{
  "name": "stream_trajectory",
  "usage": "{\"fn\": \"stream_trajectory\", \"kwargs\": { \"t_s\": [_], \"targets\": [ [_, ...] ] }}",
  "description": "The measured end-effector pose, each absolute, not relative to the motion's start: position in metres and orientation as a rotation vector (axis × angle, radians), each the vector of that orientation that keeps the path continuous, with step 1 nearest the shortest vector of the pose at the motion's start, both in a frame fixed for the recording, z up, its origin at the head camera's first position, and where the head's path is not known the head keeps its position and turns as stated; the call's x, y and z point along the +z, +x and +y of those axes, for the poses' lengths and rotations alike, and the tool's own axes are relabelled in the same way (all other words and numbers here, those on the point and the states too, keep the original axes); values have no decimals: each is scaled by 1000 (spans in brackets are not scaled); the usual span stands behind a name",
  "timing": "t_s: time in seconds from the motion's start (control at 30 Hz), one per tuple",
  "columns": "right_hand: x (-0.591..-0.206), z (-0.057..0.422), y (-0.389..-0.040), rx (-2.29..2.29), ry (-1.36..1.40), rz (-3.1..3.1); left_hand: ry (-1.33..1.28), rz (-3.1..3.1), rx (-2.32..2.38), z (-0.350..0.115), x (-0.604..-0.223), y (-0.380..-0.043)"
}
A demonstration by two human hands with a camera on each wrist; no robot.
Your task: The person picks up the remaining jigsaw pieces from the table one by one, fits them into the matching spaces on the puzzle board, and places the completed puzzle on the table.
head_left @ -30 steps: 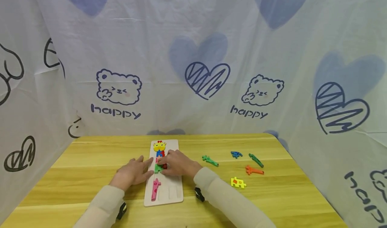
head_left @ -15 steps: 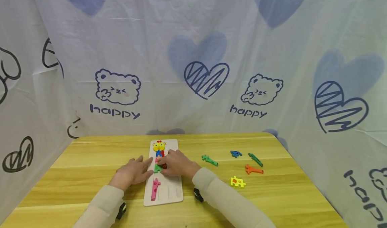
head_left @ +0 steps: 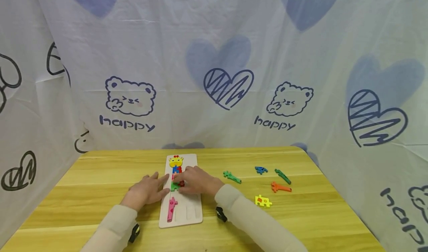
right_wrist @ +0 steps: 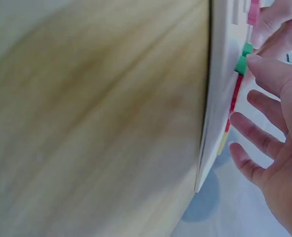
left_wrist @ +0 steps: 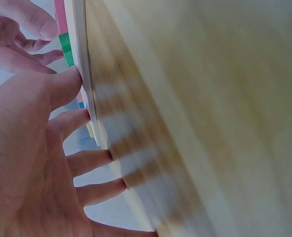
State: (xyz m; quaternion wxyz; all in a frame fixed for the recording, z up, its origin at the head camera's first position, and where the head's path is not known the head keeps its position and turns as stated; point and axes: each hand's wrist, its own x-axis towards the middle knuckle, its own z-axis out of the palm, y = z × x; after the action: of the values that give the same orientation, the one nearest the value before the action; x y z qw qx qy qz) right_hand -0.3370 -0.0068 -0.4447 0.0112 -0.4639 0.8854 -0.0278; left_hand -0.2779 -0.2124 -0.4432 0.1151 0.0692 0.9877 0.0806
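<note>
A pale puzzle board (head_left: 180, 216) lies lengthwise on the table, with a giraffe's yellow head (head_left: 175, 161) at its far end. Below that run blue, red and pink neck pieces, then a green puzzle piece (head_left: 175, 186). My right hand (head_left: 195, 179) is over these pieces from the right; its thumb (right_wrist: 264, 69) touches the green piece and its fingers spread loosely along the neck. At the board's left edge rests my left hand (head_left: 147, 190), thumb and index finger against the rim, other fingers stretched out on the table. A pink leg piece (head_left: 172, 209) lies nearer on the board.
Right of the board lie loose pieces: light green (head_left: 232, 177), blue (head_left: 261, 170), dark green (head_left: 283, 176), orange (head_left: 281, 187) and yellow (head_left: 263, 201). Empty slots show at the board's near end. A printed white cloth (head_left: 180, 107) hangs behind the wooden table.
My right index finger has shifted very slightly over the pieces. The left hand, board and loose pieces stay put.
</note>
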Motion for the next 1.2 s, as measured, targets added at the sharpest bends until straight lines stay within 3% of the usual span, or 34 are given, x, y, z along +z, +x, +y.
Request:
{"fn": "stream_trajectory", "kwargs": {
  "t_s": [0.43, 1.2],
  "targets": [
    [-420, 19, -333, -194, -1498, 2734, 194, 2890, 235, -213, -446, -280],
    [-392, 138, -351, -294, -1432, 2869, 199, 2904, 251, -212, -445, -279]
  ]
}}
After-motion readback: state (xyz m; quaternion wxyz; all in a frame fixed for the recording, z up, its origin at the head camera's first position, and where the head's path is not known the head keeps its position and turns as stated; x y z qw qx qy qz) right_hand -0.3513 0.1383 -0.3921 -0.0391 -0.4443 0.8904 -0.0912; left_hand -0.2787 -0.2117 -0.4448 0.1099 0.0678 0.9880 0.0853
